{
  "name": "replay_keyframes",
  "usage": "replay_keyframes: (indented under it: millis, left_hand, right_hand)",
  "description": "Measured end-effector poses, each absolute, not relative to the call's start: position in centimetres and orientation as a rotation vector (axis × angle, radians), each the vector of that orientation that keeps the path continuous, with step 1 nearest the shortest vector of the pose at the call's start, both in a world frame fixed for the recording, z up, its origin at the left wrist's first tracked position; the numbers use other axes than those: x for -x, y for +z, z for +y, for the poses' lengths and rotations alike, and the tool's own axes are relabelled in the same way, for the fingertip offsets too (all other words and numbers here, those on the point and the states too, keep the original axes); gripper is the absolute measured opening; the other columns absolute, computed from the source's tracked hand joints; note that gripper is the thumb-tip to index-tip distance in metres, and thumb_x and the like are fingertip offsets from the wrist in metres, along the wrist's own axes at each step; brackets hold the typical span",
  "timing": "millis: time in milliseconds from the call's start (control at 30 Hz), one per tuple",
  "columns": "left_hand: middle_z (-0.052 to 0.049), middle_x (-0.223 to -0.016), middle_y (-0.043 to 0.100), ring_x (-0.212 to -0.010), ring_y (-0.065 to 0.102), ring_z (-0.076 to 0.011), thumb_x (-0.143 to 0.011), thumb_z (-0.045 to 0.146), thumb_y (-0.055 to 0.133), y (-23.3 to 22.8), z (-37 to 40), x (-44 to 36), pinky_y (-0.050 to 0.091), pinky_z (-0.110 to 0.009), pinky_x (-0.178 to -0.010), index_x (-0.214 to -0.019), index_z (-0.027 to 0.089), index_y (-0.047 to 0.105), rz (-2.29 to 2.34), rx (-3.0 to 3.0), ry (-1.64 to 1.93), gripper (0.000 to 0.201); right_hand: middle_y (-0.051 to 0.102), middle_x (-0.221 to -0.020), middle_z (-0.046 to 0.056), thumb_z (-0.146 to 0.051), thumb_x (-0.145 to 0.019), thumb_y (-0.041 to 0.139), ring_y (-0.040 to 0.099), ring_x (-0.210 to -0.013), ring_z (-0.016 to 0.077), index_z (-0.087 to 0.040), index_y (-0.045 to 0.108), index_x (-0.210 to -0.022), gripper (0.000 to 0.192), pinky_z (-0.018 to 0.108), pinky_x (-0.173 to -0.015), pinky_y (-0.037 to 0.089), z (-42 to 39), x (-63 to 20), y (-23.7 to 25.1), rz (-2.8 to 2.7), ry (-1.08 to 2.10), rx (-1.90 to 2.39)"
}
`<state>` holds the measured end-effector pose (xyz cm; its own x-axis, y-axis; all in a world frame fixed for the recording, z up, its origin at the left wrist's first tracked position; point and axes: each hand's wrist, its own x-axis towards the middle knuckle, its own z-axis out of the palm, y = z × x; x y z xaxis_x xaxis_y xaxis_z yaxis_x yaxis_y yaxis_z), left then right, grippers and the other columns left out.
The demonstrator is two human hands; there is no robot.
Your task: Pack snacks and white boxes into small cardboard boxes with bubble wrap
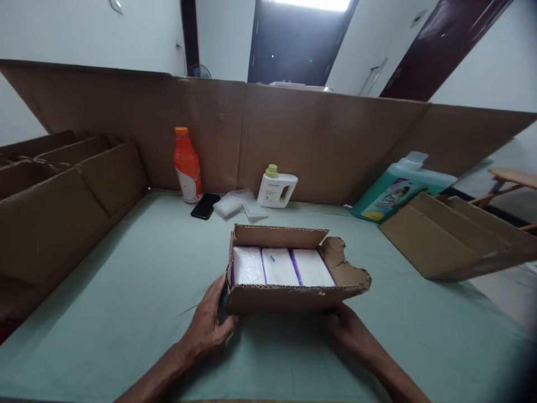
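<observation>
A small open cardboard box (277, 299) is in the middle of the head view, in front of me. Packed side by side inside it are white plastic-wrapped packs (280, 267) with purple edges. My left hand (212, 324) grips the box's left end, fingers along the side and thumb at the front lower corner. At the lower right front edge, my right hand (342, 324) holds the box from beneath; most of its fingers are hidden. The box's right flap (342, 263) is torn and folded outward.
Along the back cardboard wall (319, 145) stand an orange bottle (187, 165) and a white jug (277, 188). A black phone (205, 206) and clear plastic packets (240, 204) lie between them. At right are a green detergent bottle (394, 193) and a tilted carton (444, 238); large boxes (62, 224) line the left.
</observation>
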<state>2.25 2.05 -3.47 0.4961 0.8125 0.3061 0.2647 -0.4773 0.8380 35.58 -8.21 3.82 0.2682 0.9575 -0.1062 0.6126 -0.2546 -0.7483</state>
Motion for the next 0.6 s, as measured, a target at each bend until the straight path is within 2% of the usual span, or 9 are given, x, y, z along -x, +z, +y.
replay_keyframes:
  millis: [100, 167, 333, 467, 600]
  left_hand:
    - [-0.02, -0.145, 0.055, -0.136, 0.051, -0.0378, -0.084, 0.025, 0.059, -3.2, 2.6, -2.7, 0.045, -0.059, -0.111, -0.154, 0.018, 0.037, 0.884, -2.007, 0.933, 0.073]
    - [-0.019, -0.143, 0.057, -0.134, 0.053, -0.0364, -0.083, 0.022, 0.057, -2.4, 3.9, -3.3, 0.047, -0.057, -0.11, -0.153, 0.016, 0.039, 0.895, -2.022, 0.946, 0.073]
    - [-0.015, -0.15, 0.052, -0.137, 0.05, -0.0332, -0.079, 0.023, 0.055, 0.2, 8.6, -4.3, 0.045, -0.053, -0.112, -0.154, 0.017, 0.037, 0.993, -1.969, 1.001, 0.077]
    - [-0.013, -0.13, 0.065, -0.118, 0.062, -0.0304, -0.078, 0.024, 0.053, 0.3, 10.2, -4.1, 0.055, -0.047, -0.097, -0.145, 0.017, 0.046, 1.073, -1.79, 1.073, 0.068]
    - [-0.012, -0.113, 0.069, -0.103, 0.065, -0.0274, -0.077, 0.023, 0.052, -0.7, 9.8, -3.9, 0.058, -0.04, -0.083, -0.135, 0.016, 0.052, 1.136, -1.702, 1.102, 0.058]
  right_hand:
    - [0.079, -0.091, 0.015, -0.052, -0.07, 0.065, 0.074, -0.084, 0.0359, -0.016, 0.073, -0.088, 0.041, 0.044, -0.072, 0.06, -7.4, -35.1, 3.1, -1.346, 0.72, 1.96]
    - [0.079, -0.087, 0.014, -0.051, -0.072, 0.065, 0.074, -0.081, 0.0363, -0.017, 0.072, -0.085, 0.038, 0.044, -0.069, 0.06, -6.6, -34.7, 3.1, -1.328, 0.681, 1.954]
    - [0.078, -0.085, 0.014, -0.052, -0.076, 0.064, 0.074, -0.078, 0.0344, -0.017, 0.07, -0.087, 0.037, 0.042, -0.066, 0.06, -3.4, -32.8, 3.4, -1.38, 0.646, 1.84]
    - [0.078, -0.085, 0.01, -0.036, -0.077, 0.055, 0.073, -0.074, 0.028, -0.019, 0.073, -0.094, 0.03, 0.039, -0.069, 0.06, -0.6, -33.2, 3.5, -1.574, 0.639, 1.718]
    - [0.072, -0.063, 0.007, -0.037, -0.071, 0.052, 0.068, -0.063, 0.0287, -0.023, 0.072, -0.069, 0.024, 0.039, -0.06, 0.059, 3.7, -36.7, 4.5, -1.647, 0.458, 1.716]
